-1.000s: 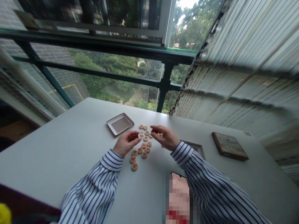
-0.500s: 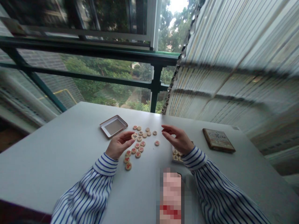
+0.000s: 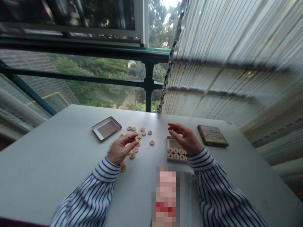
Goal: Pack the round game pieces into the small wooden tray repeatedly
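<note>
Between the thumb and fingertips of my left hand is a round wooden Chinese chess piece with a dark character. That hand hovers over loose chess pieces, several with red characters, and hides part of them. My right hand is raised over the right part of an open box, thumb and fingers apart with nothing between them. Rows of dark-lettered pieces fill the near part of the box, while its far part shows bare floor. My wrist covers the box's right end.
A shallow lid lies at the back left of the white table. On the right is a flat case with a printed cover. A blurred-out phone-like object lies near the front. Behind the table are window rails and a striped curtain.
The view has turned slightly right, so the table's things appear further left. My left hand has carried its piece rightward over the loose pieces. More of the open box shows beside my right hand.
</note>
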Demonstrator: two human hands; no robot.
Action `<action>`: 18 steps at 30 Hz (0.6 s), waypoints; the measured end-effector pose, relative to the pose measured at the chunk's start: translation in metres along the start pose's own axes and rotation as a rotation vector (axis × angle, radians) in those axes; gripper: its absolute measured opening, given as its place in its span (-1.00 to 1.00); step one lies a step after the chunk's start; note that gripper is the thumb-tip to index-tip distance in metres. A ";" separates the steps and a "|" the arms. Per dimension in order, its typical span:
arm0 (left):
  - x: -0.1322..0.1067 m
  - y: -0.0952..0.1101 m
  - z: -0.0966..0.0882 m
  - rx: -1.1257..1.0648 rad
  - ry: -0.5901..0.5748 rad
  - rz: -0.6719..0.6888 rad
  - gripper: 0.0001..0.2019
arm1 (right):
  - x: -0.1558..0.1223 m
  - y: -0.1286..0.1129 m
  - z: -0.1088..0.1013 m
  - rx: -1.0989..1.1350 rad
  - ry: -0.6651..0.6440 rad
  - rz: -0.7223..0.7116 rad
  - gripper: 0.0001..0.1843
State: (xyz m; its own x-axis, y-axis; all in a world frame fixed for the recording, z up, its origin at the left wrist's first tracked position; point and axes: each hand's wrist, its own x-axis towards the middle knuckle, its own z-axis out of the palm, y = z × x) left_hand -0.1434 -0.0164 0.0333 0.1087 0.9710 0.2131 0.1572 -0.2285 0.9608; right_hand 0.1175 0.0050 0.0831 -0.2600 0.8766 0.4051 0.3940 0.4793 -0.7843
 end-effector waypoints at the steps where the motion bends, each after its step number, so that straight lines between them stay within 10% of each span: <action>1: 0.001 0.001 0.003 0.008 -0.004 0.009 -0.66 | -0.001 0.001 -0.003 -0.007 -0.005 0.006 -0.68; 18: 0.011 0.009 0.067 -0.007 -0.077 0.017 -0.66 | -0.020 0.020 -0.034 -0.118 -0.122 0.091 -0.66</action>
State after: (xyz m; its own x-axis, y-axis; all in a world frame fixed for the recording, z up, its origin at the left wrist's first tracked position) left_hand -0.0749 -0.0130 0.0325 0.1865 0.9585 0.2155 0.1476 -0.2442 0.9584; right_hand 0.1603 -0.0016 0.0753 -0.3208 0.9080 0.2695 0.5196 0.4067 -0.7514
